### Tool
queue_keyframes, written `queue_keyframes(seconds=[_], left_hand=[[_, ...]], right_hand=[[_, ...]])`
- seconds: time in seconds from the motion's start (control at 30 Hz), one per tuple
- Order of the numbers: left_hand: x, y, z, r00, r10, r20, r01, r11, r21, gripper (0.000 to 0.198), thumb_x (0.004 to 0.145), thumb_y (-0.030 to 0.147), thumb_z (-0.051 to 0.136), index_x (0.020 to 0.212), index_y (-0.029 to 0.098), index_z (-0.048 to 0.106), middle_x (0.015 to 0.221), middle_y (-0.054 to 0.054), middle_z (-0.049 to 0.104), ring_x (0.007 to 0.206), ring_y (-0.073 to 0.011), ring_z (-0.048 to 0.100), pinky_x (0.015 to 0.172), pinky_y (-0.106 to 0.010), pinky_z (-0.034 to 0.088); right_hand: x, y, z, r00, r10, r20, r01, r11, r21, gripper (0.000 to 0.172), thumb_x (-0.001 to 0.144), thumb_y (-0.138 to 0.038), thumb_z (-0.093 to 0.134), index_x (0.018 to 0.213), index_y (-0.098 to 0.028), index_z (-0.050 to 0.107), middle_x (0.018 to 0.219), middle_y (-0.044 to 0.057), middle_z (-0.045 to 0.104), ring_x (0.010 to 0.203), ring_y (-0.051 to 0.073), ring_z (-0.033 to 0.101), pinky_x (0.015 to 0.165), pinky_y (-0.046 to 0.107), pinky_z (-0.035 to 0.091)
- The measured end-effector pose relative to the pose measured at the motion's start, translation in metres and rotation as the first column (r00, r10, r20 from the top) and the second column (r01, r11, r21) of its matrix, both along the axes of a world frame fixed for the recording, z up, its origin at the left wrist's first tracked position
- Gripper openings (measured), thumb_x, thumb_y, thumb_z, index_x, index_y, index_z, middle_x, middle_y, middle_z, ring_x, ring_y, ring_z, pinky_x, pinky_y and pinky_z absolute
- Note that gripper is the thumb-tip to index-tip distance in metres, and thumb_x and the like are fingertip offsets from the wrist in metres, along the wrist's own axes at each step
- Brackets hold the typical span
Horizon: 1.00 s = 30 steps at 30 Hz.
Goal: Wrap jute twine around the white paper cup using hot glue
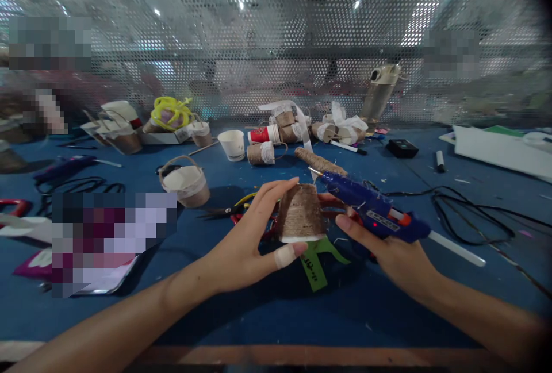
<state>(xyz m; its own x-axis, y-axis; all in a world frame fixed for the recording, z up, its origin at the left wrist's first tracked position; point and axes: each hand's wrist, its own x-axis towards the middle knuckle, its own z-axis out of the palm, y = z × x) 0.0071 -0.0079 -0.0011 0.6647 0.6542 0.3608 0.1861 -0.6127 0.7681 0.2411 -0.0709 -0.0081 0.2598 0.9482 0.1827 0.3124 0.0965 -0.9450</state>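
Observation:
My left hand [245, 241], with a bandage on its thumb, is closed around a paper cup wrapped in brown twine [301, 215]. The cup is upside down, its white rim at the bottom. In my right hand [399, 255] is a blue hot glue gun [366, 200], its nozzle pointing left just above the cup's top right and a glue stick poking out of its back. Under the cup's rim lies a green paper piece with writing [314, 266]. Scissors [226, 211] lie partly hidden behind my left hand. Behind the cup rests a twine roll [321, 161].
A twine cup with a handle [185, 186] stands left, near a second glue gun [64, 167]. Further back are a white paper cup [232, 146], more twine cups and a bottle [380, 94]. Black cables [448, 215] lie right. A perforated metal screen [276, 34] stands behind.

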Motion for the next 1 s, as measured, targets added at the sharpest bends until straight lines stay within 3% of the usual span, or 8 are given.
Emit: queue_keyframes(seconds=[0.17,0.27,0.43,0.57,0.67,0.83,1.0], left_hand=[[-0.001,0.000,0.002,0.998,0.043,-0.041,-0.047,0.995,-0.089,0.073,0.087,0.036,0.074,0.148,0.032,0.034,0.149,-0.012,0.048,0.131,-0.0333,0.055,0.113,-0.053,0.047],[-0.001,0.001,0.000,0.999,0.036,-0.026,-0.039,0.991,-0.126,0.073,0.086,0.036,0.075,0.147,0.032,0.034,0.149,-0.012,0.049,0.130,-0.0315,0.057,0.111,-0.051,0.049],[0.000,0.004,-0.003,1.000,0.020,0.012,-0.017,0.979,-0.205,0.073,0.083,0.036,0.078,0.143,0.032,0.037,0.146,-0.012,0.052,0.131,-0.0315,0.058,0.102,-0.044,0.058],[-0.001,0.009,-0.004,1.000,0.017,0.017,-0.014,0.988,-0.153,0.081,0.076,0.036,0.085,0.142,0.031,0.039,0.140,-0.011,0.057,0.131,-0.0319,0.059,0.109,-0.047,0.053],[-0.002,0.011,-0.004,1.000,0.008,0.017,-0.005,0.992,-0.129,0.082,0.075,0.038,0.085,0.143,0.029,0.040,0.142,-0.012,0.057,0.131,-0.0336,0.059,0.109,-0.049,0.053],[-0.004,0.012,0.000,1.000,0.021,-0.001,-0.021,0.987,-0.157,0.075,0.081,0.044,0.078,0.145,0.029,0.043,0.148,-0.012,0.054,0.133,-0.0354,0.057,0.113,-0.052,0.048],[-0.004,0.010,0.004,0.999,0.033,-0.039,-0.040,0.980,-0.195,0.073,0.081,0.047,0.077,0.144,0.030,0.042,0.144,-0.011,0.056,0.129,-0.0342,0.059,0.111,-0.053,0.049]], right_hand=[[0.001,-0.002,-0.004,1.000,0.009,0.016,-0.008,1.000,-0.026,0.036,0.075,-0.056,0.078,0.093,-0.028,0.067,0.090,0.003,0.078,0.089,0.027,0.076,0.086,0.044,0.064],[0.000,-0.003,-0.005,0.998,0.036,0.058,-0.034,0.999,-0.023,0.037,0.077,-0.055,0.076,0.098,-0.027,0.067,0.088,0.004,0.077,0.085,0.027,0.076,0.081,0.043,0.064],[-0.004,-0.006,0.000,0.982,0.116,0.151,-0.135,0.984,0.119,0.022,0.086,-0.041,0.073,0.104,-0.031,0.065,0.095,0.000,0.074,0.087,0.021,0.074,0.079,0.032,0.063],[-0.003,-0.009,0.004,0.955,0.236,0.183,-0.260,0.958,0.121,0.023,0.091,-0.033,0.070,0.112,-0.034,0.063,0.102,-0.002,0.074,0.091,0.019,0.073,0.080,0.030,0.062],[-0.001,-0.010,0.003,0.953,0.250,0.171,-0.271,0.956,0.113,0.025,0.092,-0.034,0.069,0.116,-0.036,0.062,0.110,-0.001,0.073,0.100,0.022,0.073,0.085,0.033,0.062],[0.000,-0.010,0.002,0.944,0.279,0.175,-0.300,0.948,0.107,0.027,0.092,-0.033,0.069,0.117,-0.038,0.062,0.110,-0.002,0.073,0.096,0.021,0.073,0.082,0.032,0.062],[0.000,-0.011,0.005,0.923,0.339,0.184,-0.359,0.929,0.090,0.018,0.093,-0.031,0.067,0.110,-0.036,0.064,0.118,-0.002,0.070,0.102,0.021,0.070,0.083,0.031,0.060]])
